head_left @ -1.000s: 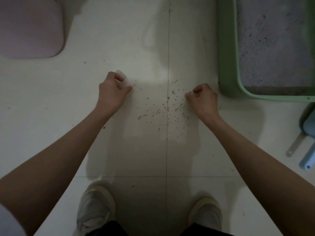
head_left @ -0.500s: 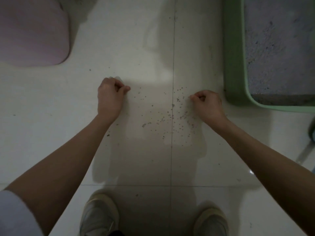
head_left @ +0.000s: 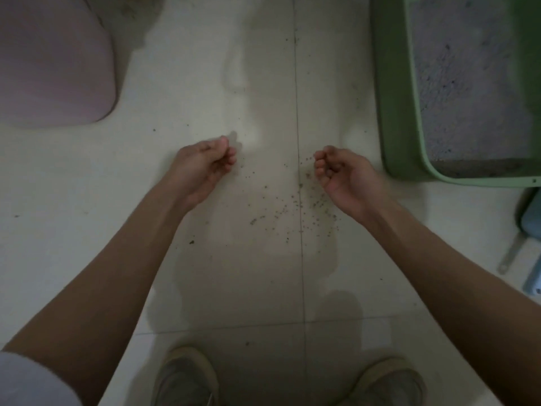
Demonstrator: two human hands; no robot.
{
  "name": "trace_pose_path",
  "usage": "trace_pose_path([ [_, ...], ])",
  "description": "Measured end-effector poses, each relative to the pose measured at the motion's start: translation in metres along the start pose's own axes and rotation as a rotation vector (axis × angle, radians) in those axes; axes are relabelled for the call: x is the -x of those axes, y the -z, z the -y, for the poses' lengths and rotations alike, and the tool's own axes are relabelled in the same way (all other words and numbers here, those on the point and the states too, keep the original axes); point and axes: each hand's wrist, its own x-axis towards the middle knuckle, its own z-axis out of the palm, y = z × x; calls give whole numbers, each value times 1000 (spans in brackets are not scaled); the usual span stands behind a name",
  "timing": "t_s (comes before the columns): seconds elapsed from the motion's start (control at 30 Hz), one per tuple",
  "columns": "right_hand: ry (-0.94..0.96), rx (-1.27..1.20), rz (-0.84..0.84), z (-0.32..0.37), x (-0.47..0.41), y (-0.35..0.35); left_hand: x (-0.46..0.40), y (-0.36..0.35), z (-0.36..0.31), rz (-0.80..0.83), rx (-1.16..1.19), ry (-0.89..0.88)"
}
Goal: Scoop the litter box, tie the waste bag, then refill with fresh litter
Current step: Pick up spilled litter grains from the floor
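Both hands hover palm-up above the floor [head_left: 87, 177], left hand [head_left: 202, 165] and right hand [head_left: 342, 174] with fingers loosely curled, grasping nothing. Spilled litter [head_left: 292, 200] lies between them; the green litter box [head_left: 395, 112] sits right.

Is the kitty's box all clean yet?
Not that I can see. The green litter box holds grey litter, but no tied bag is visible. Both the left hand and right hand hover over spilled crumbs on the floor, holding nothing visible. The scoop lies aside.
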Motion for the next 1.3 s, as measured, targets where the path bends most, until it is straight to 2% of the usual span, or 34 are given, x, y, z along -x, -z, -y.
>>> trace_pose_path([
  [0.03, 32, -44, -32, -2, -2, 6, 0, 1, -2, 53, 101, 75],
  [0.1, 118, 31, -126, -6, -2, 16, -1, 2, -4, 123, 127, 143],
  [0.13, 172, 175, -199, -8, -3, 22, 0, 1, -3, 136, 100, 155],
  [0.2, 254, 661, -344, -15, -2, 30, 3, -2, 1, 110, 31, 175],
  [0.27, 286, 1054, -391, -21, -1, 31, 4, -6, 7, 44, -72, 169],
  [0.33, 323, 1217, -382, -26, -5, 25, 4, -10, 15, -45, -274, 82],
  [0.43, 368, 1357, -395, -32, -14, 9, 6, -16, 26, -147, -809, -175],
  [0.47, 378, 1369, -413, -34, -17, 6, 8, -17, 29, -155, -920, -245],
  [0.57, 402, 1357, -463, -40, -22, 2, 9, -20, 34, -154, -1025, -334],
  [0.67, 418, 1350, -466, -43, -24, 1, 6, -26, 39, -141, -1105, -333],
  [0.8, 399, 1429, -414, -42, -24, 2, 0, -32, 38, -166, -1078, -405],
  [0.87, 403, 1382, -387, -39, -18, 2, -2, -33, 37, -175, -1078, -426],
  [0.93, 336, 1027, -344, -36, -9, 6, -2, -34, 38, -178, -1101, -415],
  [1.03, 95, 166, -144, -34, 10, 19, -4, -33, 37, -132, -1137, -408],
  [1.07, 46, -14, -95, -35, 16, 25, -4, -32, 36, -114, -1096, -393],
  [1.13, 18, -132, -37, -37, 23, 33, 3, -30, 32, -51, -783, -305],
  [1.23, 78, 32, -24, -39, 25, 37, 16, -25, 29, 61, -199, -144],
  [1.3, 129, 347, -87, -40, 21, 36, 18, -23, 30, 80, -117, -85],
])
